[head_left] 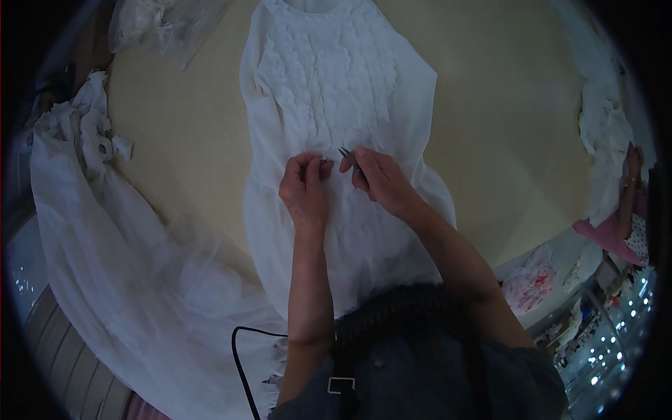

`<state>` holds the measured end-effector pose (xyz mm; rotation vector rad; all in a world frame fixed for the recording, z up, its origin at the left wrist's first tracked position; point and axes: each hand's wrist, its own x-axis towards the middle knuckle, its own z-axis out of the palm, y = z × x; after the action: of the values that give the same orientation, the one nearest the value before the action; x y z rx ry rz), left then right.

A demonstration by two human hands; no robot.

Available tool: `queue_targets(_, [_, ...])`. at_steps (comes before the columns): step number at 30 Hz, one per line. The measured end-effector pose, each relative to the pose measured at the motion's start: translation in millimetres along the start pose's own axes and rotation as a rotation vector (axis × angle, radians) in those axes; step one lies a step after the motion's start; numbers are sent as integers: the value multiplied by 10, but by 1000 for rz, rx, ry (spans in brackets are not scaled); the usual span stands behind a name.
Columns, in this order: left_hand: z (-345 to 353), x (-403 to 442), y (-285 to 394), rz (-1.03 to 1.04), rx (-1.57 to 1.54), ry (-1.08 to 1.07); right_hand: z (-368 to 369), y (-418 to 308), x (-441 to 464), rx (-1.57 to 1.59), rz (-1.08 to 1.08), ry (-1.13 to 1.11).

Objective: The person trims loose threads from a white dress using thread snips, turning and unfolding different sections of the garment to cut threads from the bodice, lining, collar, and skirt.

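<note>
A white dress (280,115) with ruffled strips down its front lies flat on the beige table. Over its waist, my left hand (305,187) is closed in a pinch; what lies between the fingertips is too small to make out. Just to the right, my right hand (381,180) is wrapped round a pair of small thread snips (345,153). Their dark metal tips point up and left, a short gap from my left fingertips. Part of the snips is hidden inside my palm.
White sheer fabric (105,231) drapes over the left edge of the beige table (511,140). A clear plastic bag (164,28) lies at the upper left. More white cloth (603,140) lines the right edge, near another person's arm (628,196). A black cable (238,364) hangs near my body.
</note>
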<state>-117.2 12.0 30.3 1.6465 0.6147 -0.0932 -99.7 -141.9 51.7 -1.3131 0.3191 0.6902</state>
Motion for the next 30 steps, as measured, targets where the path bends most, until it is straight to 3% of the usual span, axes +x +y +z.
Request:
queue_targets(3, [5, -16, -37, 15, -12, 17, 101, 47, -8, 45, 261, -32])
queue_targets(9, [-42, -21, -94, 77, 35, -9, 184, 169, 75, 283, 355, -64])
queue_targets(24, [-29, -18, -102, 99, -7, 9, 158, 177, 104, 341, 418, -115])
queue_targets(30, [-27, -33, -75, 96, 26, 7, 184, 208, 106, 398, 333, -122])
